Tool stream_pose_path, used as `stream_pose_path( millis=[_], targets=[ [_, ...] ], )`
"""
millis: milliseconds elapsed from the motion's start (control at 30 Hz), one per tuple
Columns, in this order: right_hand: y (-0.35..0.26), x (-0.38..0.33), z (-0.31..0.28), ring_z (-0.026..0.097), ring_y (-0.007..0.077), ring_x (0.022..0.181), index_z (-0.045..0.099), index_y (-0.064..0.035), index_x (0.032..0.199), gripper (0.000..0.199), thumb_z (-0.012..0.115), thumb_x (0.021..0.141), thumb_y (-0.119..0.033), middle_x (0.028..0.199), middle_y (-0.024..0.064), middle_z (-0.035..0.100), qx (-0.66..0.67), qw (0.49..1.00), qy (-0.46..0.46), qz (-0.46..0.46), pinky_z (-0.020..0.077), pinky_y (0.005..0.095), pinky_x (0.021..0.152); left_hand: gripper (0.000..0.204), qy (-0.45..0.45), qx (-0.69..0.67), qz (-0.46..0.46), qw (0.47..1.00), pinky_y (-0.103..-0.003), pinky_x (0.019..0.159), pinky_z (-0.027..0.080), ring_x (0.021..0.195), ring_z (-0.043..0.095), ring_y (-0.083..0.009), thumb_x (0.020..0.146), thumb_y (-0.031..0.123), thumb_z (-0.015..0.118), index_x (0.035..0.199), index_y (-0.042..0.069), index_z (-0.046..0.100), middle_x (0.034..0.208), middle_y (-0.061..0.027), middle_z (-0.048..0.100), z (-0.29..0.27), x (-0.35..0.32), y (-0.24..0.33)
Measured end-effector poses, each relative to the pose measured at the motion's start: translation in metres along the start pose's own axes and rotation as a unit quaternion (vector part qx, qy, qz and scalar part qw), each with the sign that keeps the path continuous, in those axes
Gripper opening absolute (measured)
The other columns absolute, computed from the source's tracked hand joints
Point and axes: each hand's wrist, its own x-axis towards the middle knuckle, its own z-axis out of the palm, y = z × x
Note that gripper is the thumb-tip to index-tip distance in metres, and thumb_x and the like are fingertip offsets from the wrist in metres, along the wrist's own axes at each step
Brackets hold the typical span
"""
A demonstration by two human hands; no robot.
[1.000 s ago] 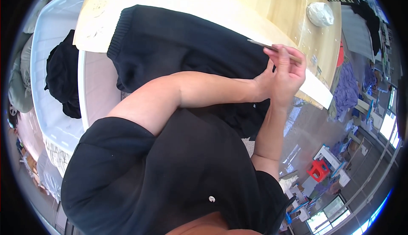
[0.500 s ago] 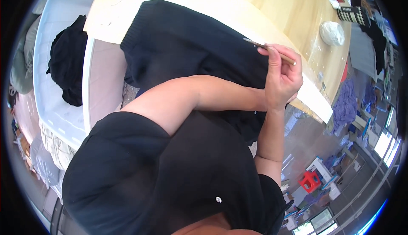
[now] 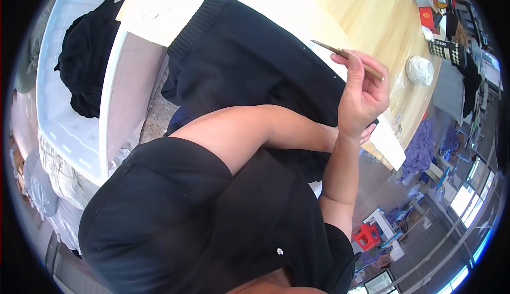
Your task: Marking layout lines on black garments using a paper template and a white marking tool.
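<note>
A black knitted garment (image 3: 239, 55) with a ribbed band at its far left end lies along the near edge of the table. In my right hand (image 3: 364, 94) is a slim pointed tool (image 3: 366, 68) with a wooden handle and a dark tip, pinched between thumb and fingers. Its tip points left, close above the garment's far edge. Small white dots show on the cloth there. My left forearm crosses over the garment and passes behind my right wrist. Only some fingers of my left hand (image 3: 367, 133) show, curled at the garment's right end; the rest is hidden.
On my left a translucent plastic bin (image 3: 114, 108) holds black cloth (image 3: 87, 60). A white wrapped lump (image 3: 419, 70), a black-and-white patterned cup (image 3: 445, 51) and a red box (image 3: 426, 17) stand on the wooden table (image 3: 366, 7). Purple cloth (image 3: 419, 148) and a red stool (image 3: 366, 236) lie beyond.
My right hand with the pointed tool has shifted right and away from the cloth. More fingers of my left hand show. The whole view has turned slightly.
</note>
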Motion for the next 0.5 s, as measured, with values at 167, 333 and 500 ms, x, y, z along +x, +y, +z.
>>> stream_pose_path(
  millis=[167,333,500],
  targets=[
    [-0.004,-0.003,0.016,0.065,0.0166,0.082,0.053,0.0048,0.101,0.013,0.055,0.088,0.004,0.095,0.0114,0.06,0.04,0.997,-0.047,0.038,0.0511,0.0233,0.075,0.04,-0.006,0.025,-0.009,1.0,-0.079,0.096,0.011,0.133,0.021,-0.0444,0.088,0.035,0.043,0.124,0.019,0.051,0.139,-0.0089,0.037,0.005,0.003,0.006],
    [0.009,-0.002,0.043,0.064,0.0151,0.079,0.056,0.0032,0.096,0.01,0.057,0.087,0.004,0.09,0.01,0.06,0.041,0.995,-0.085,0.01,0.0512,0.0227,0.067,0.04,-0.02,0.051,-0.014,0.998,-0.079,0.096,0.011,0.133,0.021,-0.0443,0.088,0.035,0.043,0.124,0.019,0.051,0.139,-0.009,0.037,0.009,0.002,0.019],
    [0.029,0.009,0.063,0.064,0.0161,0.074,0.057,0.0019,0.093,0.01,0.06,0.084,0.003,0.084,0.0102,0.061,-0.027,0.991,-0.124,-0.039,0.0508,0.0242,0.065,0.039,-0.031,0.067,-0.016,0.997,-0.079,0.096,0.011,0.133,0.021,-0.0442,0.088,0.034,0.043,0.124,0.019,0.051,0.139,-0.0092,0.036,0.015,0.001,0.021]
  ],
)
